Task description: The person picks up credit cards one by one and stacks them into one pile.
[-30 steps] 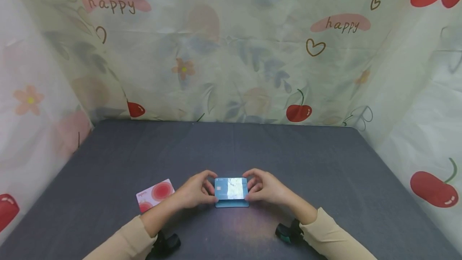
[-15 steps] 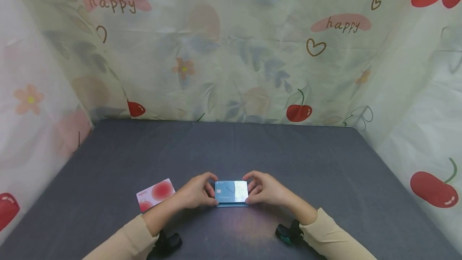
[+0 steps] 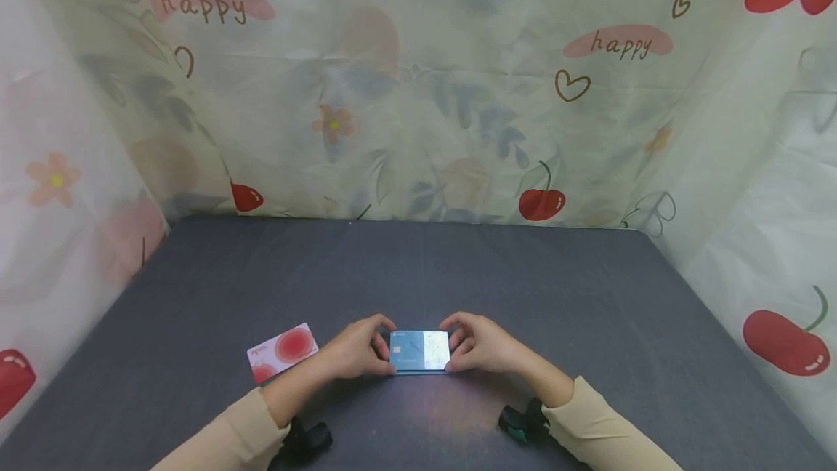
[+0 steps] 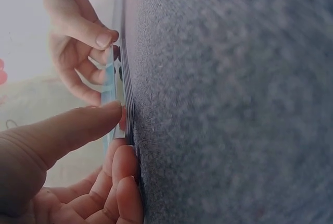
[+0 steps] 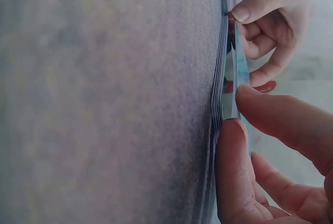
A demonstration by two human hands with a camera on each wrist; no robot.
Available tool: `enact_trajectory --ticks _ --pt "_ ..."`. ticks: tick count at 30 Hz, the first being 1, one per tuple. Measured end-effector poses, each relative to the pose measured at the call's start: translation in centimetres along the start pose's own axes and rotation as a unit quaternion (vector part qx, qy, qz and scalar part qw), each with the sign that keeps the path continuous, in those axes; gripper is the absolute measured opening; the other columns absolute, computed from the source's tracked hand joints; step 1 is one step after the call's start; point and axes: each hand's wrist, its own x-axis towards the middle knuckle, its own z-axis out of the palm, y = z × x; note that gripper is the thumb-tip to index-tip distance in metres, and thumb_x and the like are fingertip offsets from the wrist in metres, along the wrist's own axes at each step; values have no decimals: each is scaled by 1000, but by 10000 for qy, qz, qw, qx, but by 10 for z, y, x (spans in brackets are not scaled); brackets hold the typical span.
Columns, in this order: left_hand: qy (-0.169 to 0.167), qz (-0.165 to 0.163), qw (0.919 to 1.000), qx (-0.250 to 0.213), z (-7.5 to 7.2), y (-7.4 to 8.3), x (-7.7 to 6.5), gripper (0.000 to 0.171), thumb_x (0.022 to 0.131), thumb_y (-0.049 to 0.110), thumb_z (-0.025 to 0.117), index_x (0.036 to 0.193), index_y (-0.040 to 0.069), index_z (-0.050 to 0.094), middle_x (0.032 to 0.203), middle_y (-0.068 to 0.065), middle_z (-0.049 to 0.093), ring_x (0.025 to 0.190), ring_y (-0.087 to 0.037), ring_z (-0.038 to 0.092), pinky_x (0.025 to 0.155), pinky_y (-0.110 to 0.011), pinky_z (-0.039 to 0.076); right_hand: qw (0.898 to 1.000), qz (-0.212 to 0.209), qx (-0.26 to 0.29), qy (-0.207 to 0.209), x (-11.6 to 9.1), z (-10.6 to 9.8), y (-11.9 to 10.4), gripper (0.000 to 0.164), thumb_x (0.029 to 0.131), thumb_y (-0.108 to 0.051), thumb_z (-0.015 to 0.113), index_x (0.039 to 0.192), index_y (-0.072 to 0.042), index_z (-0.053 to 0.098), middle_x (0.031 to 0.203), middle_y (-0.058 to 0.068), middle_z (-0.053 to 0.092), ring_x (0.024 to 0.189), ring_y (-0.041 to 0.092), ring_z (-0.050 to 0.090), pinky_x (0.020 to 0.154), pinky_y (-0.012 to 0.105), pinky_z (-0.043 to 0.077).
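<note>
In the head view a light blue bank card [image 3: 407,351] with a chip and a glare patch lies between the two hands. My left hand [image 3: 358,347] pinches its left edge with thumb and fingers; my right hand [image 3: 482,344] pinches the right edge. Beneath it is a stack of several cards [image 4: 130,114] on the table, seen edge-on in both wrist views. A narrow gap shows between the blue card [image 5: 241,62] and the stack. In the head view only a thin strip of the stack shows along the blue card's near edge.
A pink card with red circles [image 3: 294,346] lies at an angle on the dark grey tablecloth [image 3: 418,275], beside the left forearm. Black wrist devices [image 3: 523,420] sit under the sleeves. A printed curtain [image 3: 418,93] closes off the back and sides.
The blue card has come down and toward the person, covering more of the stack, so the strip below it is thinner. Both hands have shifted slightly along with it.
</note>
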Motion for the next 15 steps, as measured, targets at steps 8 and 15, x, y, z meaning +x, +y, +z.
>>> enact_trajectory --ticks 8,15 --pt "24 -178 9998 38 2 2 1 56 70 8 80 117 -1 52 72 -1 57 60 -11 50 55 -22 41 9999 -85 -60 -21 0 0 1 54 73 -4 76 120 4 50 87 9 58 72 12 63 62 22 51" --pt "36 -230 9997 123 4 2 1 55 69 8 80 116 0 52 71 -1 56 61 -11 49 55 -21 41 9999 -109 -126 -17 1 0 3 53 72 -4 76 118 4 50 87 10 58 70 11 61 61 22 50"
